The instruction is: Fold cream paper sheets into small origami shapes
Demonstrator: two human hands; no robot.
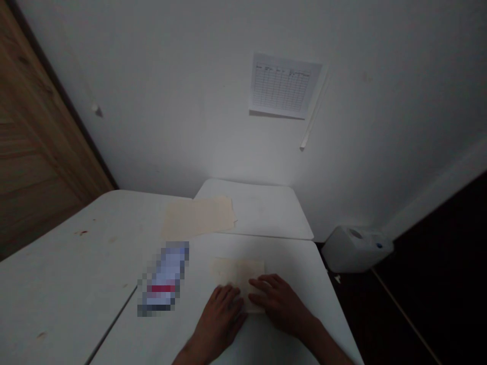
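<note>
A small cream sheet of paper (239, 268) lies flat on the white table (198, 284) in front of me. My left hand (222, 314) rests at its lower left part, fingers stretched forward and thumb toward the right. My right hand (279, 303) lies over its right side, palm down, with the fingers slightly apart and pointing left. Neither hand grasps anything that I can see. Both hands partly cover the sheet's lower half.
Larger cream sheets (200, 218) lie farther back, across the table joints. A pixelated bluish object (165, 278) is left of my hands. A printed form (283, 87) hangs on the wall. A white plastic canister (353, 248) stands on the dark floor; a wooden door (41, 116) is at left.
</note>
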